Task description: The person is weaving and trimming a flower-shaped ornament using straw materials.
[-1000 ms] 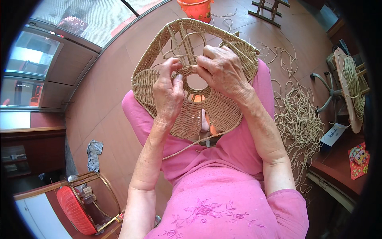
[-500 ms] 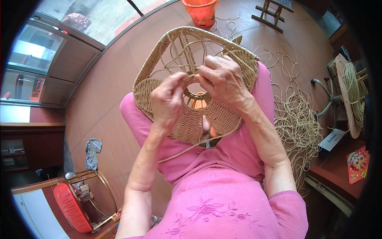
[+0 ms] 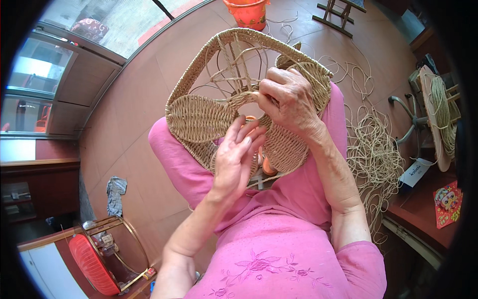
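Note:
On my lap rests a woven rope piece [image 3: 199, 118], with petal-like panels around a small central ring and a curved outer rim. Its far part has bare frame rods and loose cord strands [image 3: 234, 67]. My right hand [image 3: 290, 99] is closed at the right side of the ring, pinching its woven edge; its fingertips are partly hidden. Below the ring, my left hand [image 3: 235, 154] is open, with fingers loosely stretched and nothing seen in them. It hovers in front of the lower panels and hides part of them.
A large tangle of cord [image 3: 373, 144] lies on the floor to the right, near a chair base [image 3: 411, 119] and a coil of cord [image 3: 442, 112]. An orange bucket [image 3: 247, 15] and a wooden stool [image 3: 336, 19] stand beyond. A red fan [image 3: 94, 264] is at lower left.
My left hand has come away from the ring, moved down and right, and its fingers have opened, uncovering the left panel. My right hand stays at the ring, shifted slightly right.

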Motion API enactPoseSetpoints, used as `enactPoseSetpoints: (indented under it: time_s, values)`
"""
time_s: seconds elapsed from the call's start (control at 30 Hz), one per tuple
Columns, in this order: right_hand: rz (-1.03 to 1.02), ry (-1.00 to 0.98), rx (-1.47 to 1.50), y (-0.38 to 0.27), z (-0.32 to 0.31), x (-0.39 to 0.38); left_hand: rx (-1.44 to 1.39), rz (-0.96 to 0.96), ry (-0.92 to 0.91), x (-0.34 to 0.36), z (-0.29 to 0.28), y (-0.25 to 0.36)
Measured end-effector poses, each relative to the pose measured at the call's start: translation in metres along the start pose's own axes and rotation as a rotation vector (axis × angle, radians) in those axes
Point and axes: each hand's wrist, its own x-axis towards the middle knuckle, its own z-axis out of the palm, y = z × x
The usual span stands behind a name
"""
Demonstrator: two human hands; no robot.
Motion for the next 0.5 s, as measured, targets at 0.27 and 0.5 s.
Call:
enactPoseSetpoints:
  time_s: [0.27,0.5]
  values:
    - [-0.001,0.023,0.011,-0.002,0.011,0.003,-1.136,-0.112,-0.221,0.092,-0.016,-0.047]
    - [0.017,0.009,-0.007,0.001,0.013,0.002,-1.079,0.02,-0.23,0.102,-0.023,-0.063]
